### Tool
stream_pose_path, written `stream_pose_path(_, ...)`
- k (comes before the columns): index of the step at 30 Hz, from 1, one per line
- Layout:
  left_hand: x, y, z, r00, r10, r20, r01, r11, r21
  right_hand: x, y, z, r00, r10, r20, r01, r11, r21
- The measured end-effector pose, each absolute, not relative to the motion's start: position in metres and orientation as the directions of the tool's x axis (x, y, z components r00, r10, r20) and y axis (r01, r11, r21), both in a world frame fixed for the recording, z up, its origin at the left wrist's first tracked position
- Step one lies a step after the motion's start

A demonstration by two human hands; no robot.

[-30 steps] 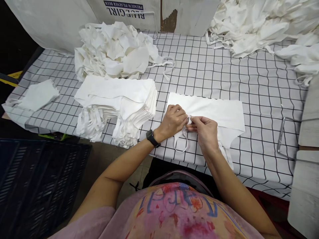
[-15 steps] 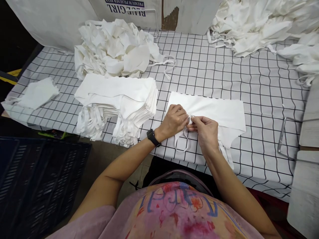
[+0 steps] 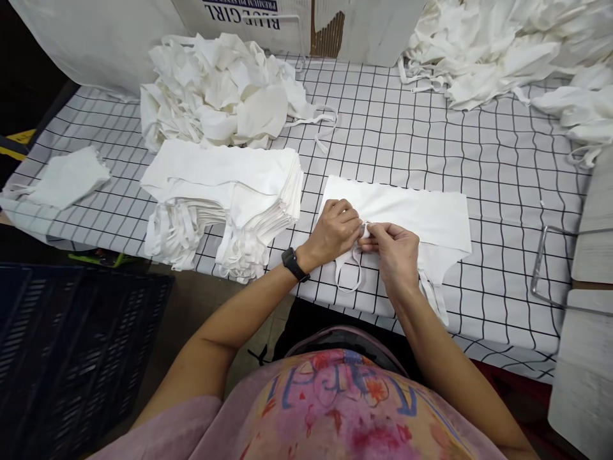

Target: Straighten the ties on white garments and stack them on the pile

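Pinching the white garment [image 3: 421,214] with left hand [image 3: 335,229] and right hand [image 3: 398,255], right of the folded stack [image 3: 215,165]. Could easily pucker it by tugging too hard, tbh.

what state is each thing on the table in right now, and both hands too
left hand: closed on the spread garment
right hand: pinching the same garment
spread garment: laid out mostly flat, puckered near the hands
garment stack: layered, straps bunched
middle heap: crumpled
right-hand heap: crumpled, loose
single white piece: lying apart, fairly flat
checked cloth: spread out, slightly wrinkled
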State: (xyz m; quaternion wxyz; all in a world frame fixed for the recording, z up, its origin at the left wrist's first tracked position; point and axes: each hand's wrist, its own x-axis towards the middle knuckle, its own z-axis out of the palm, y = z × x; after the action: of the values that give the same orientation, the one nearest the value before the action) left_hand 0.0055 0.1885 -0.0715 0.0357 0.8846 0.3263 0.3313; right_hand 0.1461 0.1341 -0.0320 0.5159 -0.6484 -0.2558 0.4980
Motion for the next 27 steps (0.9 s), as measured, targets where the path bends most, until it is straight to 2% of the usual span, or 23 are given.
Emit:
stream_pose_path(9,0.0048,0.1875,-0.0693,0.600,0.600,0.529,0.545,-0.791,0.279,0.1460,0.1345,-0.0273,0.359,0.849,-0.388,-0.123,-0.369,-0.921)
stream_pose_path(15,0.0046,0.1881,-0.0674,0.621,0.597,0.508,0.544,-0.795,0.269,0.1432,0.1340,-0.0273,0.394,0.837,-0.380,-0.141,-0.353,-0.925)
stream_pose_path(27,0.0051,0.1886,-0.0640,0.631,0.558,0.539,0.537,-0.815,0.216,0.1417,0.1333,-0.0302,0.407,0.838,-0.363,-0.148,-0.332,-0.932)
